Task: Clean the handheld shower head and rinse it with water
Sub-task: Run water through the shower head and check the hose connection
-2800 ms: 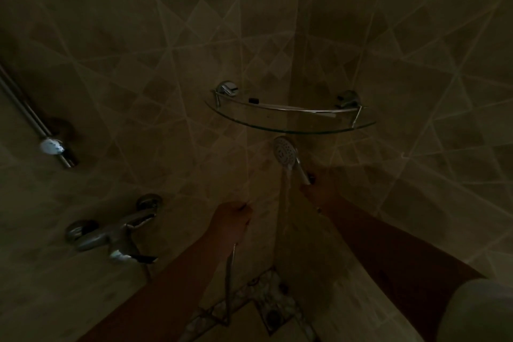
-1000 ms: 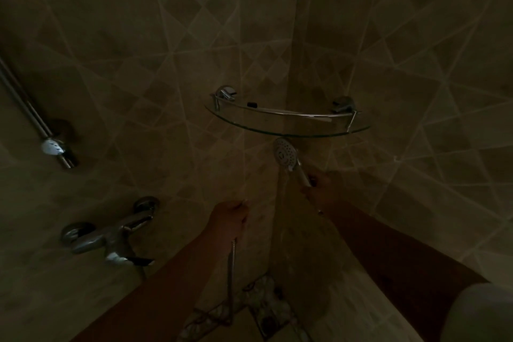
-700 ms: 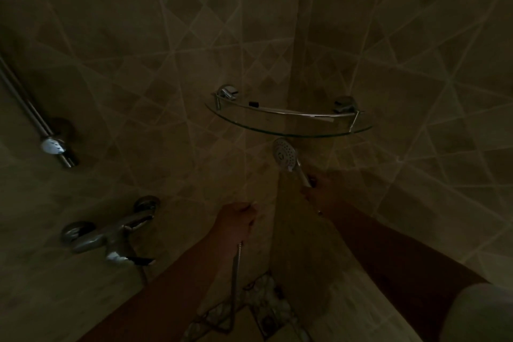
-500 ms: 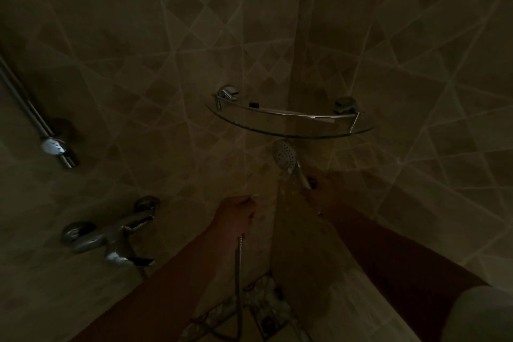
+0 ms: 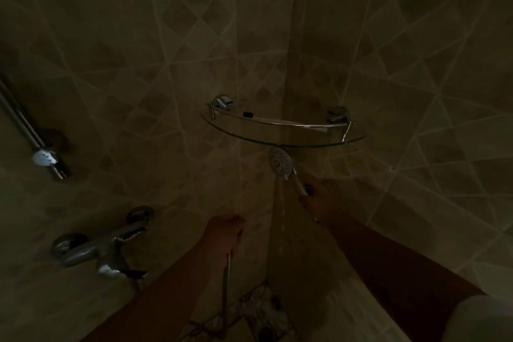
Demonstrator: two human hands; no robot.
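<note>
The round white handheld shower head (image 5: 281, 163) is raised just under the curved glass corner shelf (image 5: 283, 144), its face turned toward the camera, with water falling from it. The right hand (image 5: 316, 193) has its grip clamped around the handle. The left hand (image 5: 223, 233) is curled around the silver metal hose (image 5: 226, 280). A chrome wall faucet (image 5: 100, 247) sits lower left
</note>
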